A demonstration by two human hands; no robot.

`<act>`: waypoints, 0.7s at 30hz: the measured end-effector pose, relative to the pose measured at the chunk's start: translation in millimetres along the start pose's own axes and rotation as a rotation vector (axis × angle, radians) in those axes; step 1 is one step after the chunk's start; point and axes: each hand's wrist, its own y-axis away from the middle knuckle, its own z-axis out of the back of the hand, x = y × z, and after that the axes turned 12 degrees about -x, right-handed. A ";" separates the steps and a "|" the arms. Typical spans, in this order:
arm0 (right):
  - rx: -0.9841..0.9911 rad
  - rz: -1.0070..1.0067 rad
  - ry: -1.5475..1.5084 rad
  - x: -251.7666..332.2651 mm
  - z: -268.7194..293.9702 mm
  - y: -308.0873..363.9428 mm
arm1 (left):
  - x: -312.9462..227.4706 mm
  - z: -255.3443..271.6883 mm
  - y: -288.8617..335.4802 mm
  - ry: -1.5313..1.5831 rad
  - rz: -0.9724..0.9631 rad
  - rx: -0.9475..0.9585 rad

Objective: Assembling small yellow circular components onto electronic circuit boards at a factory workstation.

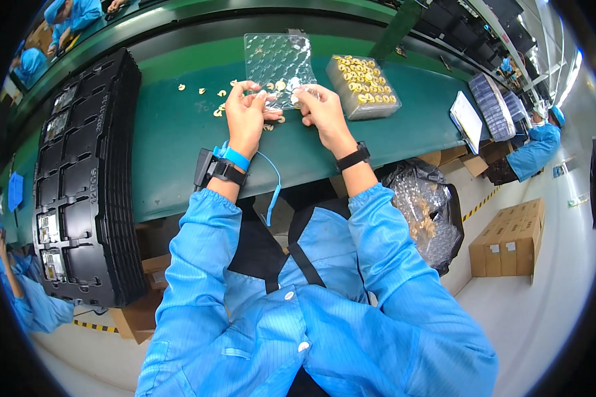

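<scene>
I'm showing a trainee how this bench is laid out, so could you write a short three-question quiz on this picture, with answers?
1. Multiple choice: where is the clear container topped with rows of yellow pieces?
A) Left of the clear pocketed sheet
B) Right of that sheet
C) On the floor

2. True or false: the stack of black trays is on the person's left.

3. Short answer: is the blue strap on the wrist of the left hand or the right hand?

Key: 1. B; 2. True; 3. Left hand.
</scene>
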 end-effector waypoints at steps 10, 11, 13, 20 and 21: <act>0.197 -0.311 -0.290 23.5 10.3 -8.8 | -2.4 1.2 1.1 -0.073 0.039 0.050; 0.166 -0.261 -0.206 22.0 6.8 -11.4 | -2.5 0.5 1.3 -0.072 0.035 0.084; 0.107 -0.187 -0.161 16.5 -2.2 -13.7 | -0.3 0.3 0.2 -0.115 0.015 0.120; -0.254 0.528 0.647 12.0 -31.0 -9.1 | 5.0 -6.1 9.3 -0.315 -0.161 0.151; -0.264 0.569 0.670 15.2 -33.9 -11.7 | 3.6 -9.0 3.7 -0.332 -0.237 0.149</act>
